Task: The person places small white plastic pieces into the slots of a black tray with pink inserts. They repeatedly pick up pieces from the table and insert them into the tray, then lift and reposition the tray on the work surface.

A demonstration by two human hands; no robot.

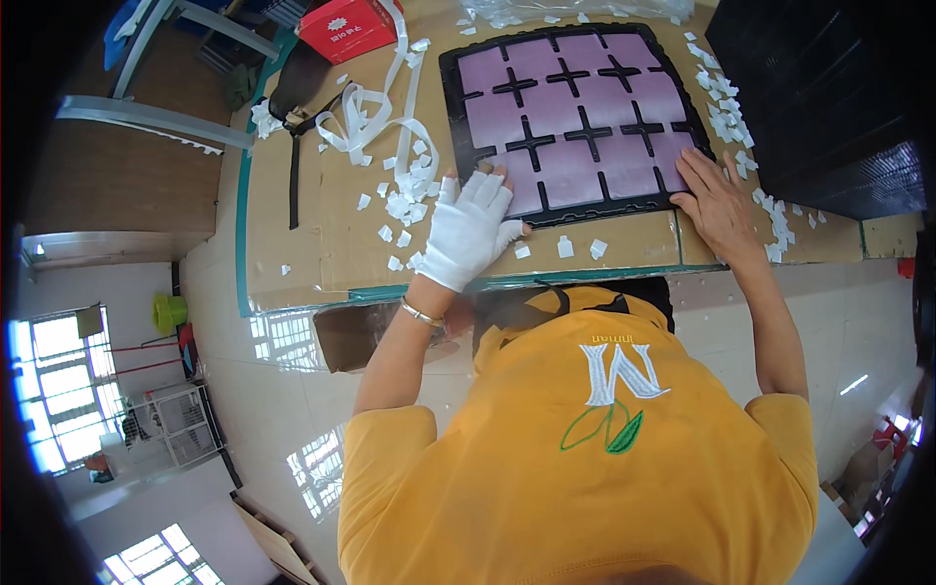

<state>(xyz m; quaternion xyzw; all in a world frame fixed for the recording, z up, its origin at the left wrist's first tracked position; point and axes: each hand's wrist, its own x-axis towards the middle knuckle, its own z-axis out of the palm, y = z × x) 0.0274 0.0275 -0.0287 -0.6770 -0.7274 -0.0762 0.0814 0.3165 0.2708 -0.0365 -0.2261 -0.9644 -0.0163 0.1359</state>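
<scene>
Left hand (468,229) is gloved, palm down, thumb (511,231) spread rightward. Right hand (720,210) is bare, palm down, fingers (695,172) extended. Both forearms (396,356) reach forward.

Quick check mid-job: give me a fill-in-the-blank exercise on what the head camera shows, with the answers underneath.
The left hand wears a glove coloured ____.
The bracelet is on the person's ____ wrist.
The tray shows ____ whole black crosses.
The box at the picture's top left is mainly ____.

Missing words: white; left; six; red.
</scene>
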